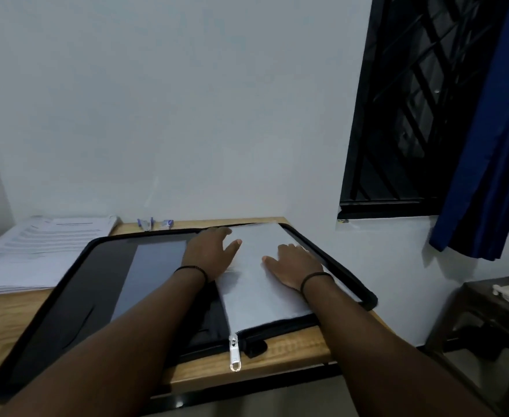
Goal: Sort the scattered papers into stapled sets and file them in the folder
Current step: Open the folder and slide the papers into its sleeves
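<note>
While both hands lie flat on the paper set (265,266) in the open folder (66,296), filing step: left hand (209,254) and right hand (295,264), grip released, just pressing. Next, probably: fetch more from the paper stack (36,254) at ten o'clock on the table (292,347).

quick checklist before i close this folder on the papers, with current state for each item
1. Folder lies open flat on the desk: ok.
2. Sheets sit inside the folder's right half: ok, though the far corner looks close to the zip edge.
3. Left hand and right hand both rest flat on the sheets: ok.
4. Sheets are stapled: cannot tell.
5. Paper stack at the desk's left is not filed: not ok.
6. Zipper pull hangs free at the near edge: ok.
</note>
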